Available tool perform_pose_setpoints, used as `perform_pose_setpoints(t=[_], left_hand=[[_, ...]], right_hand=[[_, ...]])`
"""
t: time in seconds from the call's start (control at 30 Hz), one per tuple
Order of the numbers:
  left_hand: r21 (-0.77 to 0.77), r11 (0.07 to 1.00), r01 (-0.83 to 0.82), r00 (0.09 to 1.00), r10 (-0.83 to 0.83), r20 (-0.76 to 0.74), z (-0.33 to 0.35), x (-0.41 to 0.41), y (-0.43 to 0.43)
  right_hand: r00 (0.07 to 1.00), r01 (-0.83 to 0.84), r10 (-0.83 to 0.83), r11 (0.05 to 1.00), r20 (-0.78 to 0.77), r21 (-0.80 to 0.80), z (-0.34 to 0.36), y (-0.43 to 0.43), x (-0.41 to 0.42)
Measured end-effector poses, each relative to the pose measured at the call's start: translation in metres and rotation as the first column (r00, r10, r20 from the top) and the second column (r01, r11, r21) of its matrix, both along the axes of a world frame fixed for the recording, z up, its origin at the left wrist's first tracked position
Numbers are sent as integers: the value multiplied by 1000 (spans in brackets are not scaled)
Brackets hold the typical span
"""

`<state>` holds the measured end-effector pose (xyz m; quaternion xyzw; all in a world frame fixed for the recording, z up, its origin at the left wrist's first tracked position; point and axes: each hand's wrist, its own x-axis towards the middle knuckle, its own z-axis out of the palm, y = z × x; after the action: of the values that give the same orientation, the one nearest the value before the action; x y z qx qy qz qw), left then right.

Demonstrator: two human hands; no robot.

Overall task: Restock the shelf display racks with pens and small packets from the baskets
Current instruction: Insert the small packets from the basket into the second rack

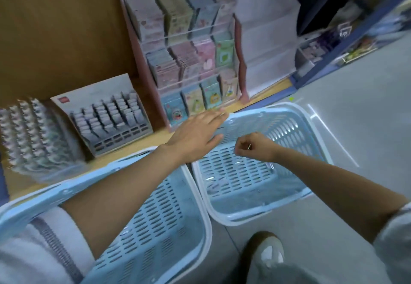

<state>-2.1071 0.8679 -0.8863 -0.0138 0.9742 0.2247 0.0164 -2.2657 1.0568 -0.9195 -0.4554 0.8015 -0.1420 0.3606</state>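
While I lean over the wooden shelf edge (142, 143), the grey tiered rack of pens (29, 132) stands far left, a grey cardboard stand of slim packets (106, 119) just beside it. Of the 2 pale blue slotted plastic baskets, the left one (144, 228) shows bare floor under my forearm. My left hand (198, 132) lies flat, fingers straight, holding nothing, just below the pink tiered rack of small printed packets (191, 65). Those packets look light, thin and slippery, so I'd pinch a few by their edges. The rack's clear front lips and full rows would hinder them. Over the right basket (278, 128) my right hand (253, 145) is curled; whether it pinches anything I cannot tell
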Motion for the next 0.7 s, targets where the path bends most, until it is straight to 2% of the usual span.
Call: perform_pose_setpoints(t=[0.1, 0.2, 0.3, 0.4, 0.53, 0.7], left_hand=[[15, 1000, -18, 1000, 18, 3, 1, 1, 0], [28, 999, -26, 1000, 26, -6, 2, 3, 1], [33, 999, -23, 1000, 24, -15, 1, 4, 1], [35, 999, -28, 999, 28, -21, 1, 4, 1], [50, 999, -16, 1000, 17, -21, 2, 3, -1], [38, 999, -16, 999, 17, -27, 7, -10, -3]], right_hand=[[986, -164, 158, 980, 58, 110, -33, 3, 12], [928, -367, 352, 919, 121, 141, -56, -10, 34], [870, -492, 489, 853, 63, 173, -73, -19, 49], [833, -541, 553, 820, -16, 187, -81, -21, 52], [861, -503, 508, 847, 17, 174, -78, -21, 46], [982, -186, 177, 967, 67, 176, -64, -5, 19]])
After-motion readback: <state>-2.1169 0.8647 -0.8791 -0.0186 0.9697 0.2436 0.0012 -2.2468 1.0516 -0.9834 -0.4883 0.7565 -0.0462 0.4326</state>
